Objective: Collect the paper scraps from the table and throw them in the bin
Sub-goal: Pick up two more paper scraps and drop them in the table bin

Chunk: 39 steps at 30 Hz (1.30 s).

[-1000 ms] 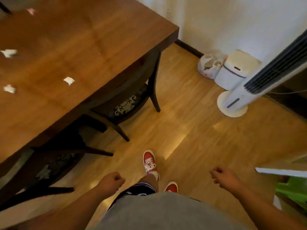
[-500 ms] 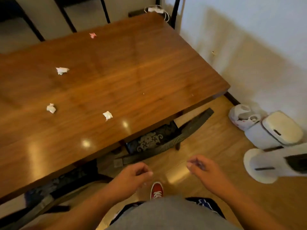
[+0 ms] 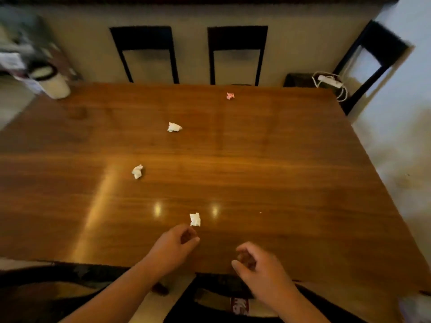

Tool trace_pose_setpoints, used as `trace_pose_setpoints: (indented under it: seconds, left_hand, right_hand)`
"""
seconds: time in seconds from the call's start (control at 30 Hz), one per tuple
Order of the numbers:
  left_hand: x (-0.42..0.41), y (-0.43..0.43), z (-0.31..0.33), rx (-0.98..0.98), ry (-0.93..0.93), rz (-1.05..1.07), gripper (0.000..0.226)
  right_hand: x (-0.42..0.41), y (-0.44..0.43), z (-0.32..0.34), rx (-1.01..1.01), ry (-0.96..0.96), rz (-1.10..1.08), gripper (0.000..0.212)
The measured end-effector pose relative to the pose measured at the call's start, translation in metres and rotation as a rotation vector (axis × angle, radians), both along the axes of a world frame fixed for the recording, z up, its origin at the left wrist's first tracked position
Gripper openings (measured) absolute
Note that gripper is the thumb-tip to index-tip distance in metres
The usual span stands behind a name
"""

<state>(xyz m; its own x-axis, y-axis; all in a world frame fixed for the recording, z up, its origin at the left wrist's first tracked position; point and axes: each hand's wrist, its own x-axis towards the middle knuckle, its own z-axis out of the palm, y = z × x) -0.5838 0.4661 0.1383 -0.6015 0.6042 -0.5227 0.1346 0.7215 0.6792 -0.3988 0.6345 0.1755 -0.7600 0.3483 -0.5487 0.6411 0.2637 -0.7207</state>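
Note:
Several crumpled paper scraps lie on the brown wooden table (image 3: 279, 171). The nearest white scrap (image 3: 195, 219) sits close to the front edge, just beyond the fingertips of my left hand (image 3: 173, 247), which holds nothing and has its fingers curled apart. Another white scrap (image 3: 137, 171) lies left of centre, a third white scrap (image 3: 174, 127) farther back, and a pink scrap (image 3: 230, 96) near the far edge. My right hand (image 3: 256, 264) hovers over the front edge, loosely curled and empty. The bin is out of view.
Two dark chairs (image 3: 236, 52) stand behind the table, a third chair (image 3: 370, 64) at the far right corner. A white power strip (image 3: 330, 81) with cable lies by that corner. A white container (image 3: 50, 81) stands at the far left. A chair back (image 3: 70, 273) runs under the front edge.
My view has swung from the floor and bin up over the table. Both hands have come forward above the front edge, the left one up to the nearest scrap.

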Motion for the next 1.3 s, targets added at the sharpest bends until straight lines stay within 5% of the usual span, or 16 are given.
trace_pose_setpoints:
  seconds: [0.33, 0.7, 0.93, 1.3]
  left_hand:
    - [-0.110, -0.004, -0.049, -0.260, 0.318, 0.315, 0.049]
    - [-0.228, 0.012, -0.059, -0.291, 0.418, 0.510, 0.071]
    - [-0.263, 0.019, -0.085, -0.308, 0.520, 0.435, 0.055]
    - [-0.277, 0.018, -0.113, -0.186, 0.583, 0.406, 0.015]
  right_hand:
    - [-0.149, 0.011, -0.074, 0.362, 0.031, 0.526, 0.058]
    - [-0.193, 0.010, -0.120, 0.464, 0.151, 0.566, 0.050]
    - [-0.189, 0.007, -0.127, 0.408, 0.167, 0.636, 0.018]
    - [-0.201, 0.010, -0.127, 0.292, 0.094, 0.494, 0.014]
